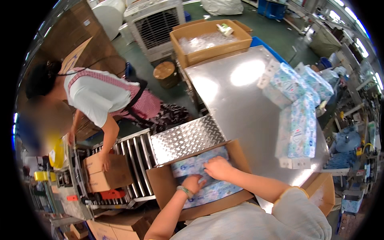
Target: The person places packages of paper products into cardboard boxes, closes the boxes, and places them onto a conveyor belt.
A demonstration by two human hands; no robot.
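A cardboard box [160, 184] stands with its top flaps up right before me, holding blue-and-white floral tissue packs [218, 193] in clear wrap. Both hands reach inside it. My left hand [193, 184], with a band on its wrist, rests on the packs near the middle, its fingers spread. Just to the right and a little farther off, my right hand [219, 168] lies over the packs with bent fingers against the wrap. Neither hand is lifting anything; the fingertips are partly hidden. More wrapped tissue packs [298, 128] lie in a pile on the metal table [236, 100] to the right.
Left of the box runs a roller conveyor [140, 150], with a textured metal plate [188, 140] beside it. A co-worker [100, 96] there has a hand on a closed carton [106, 172]. Beyond the table are a big open carton [212, 42] and an air cooler [156, 30].
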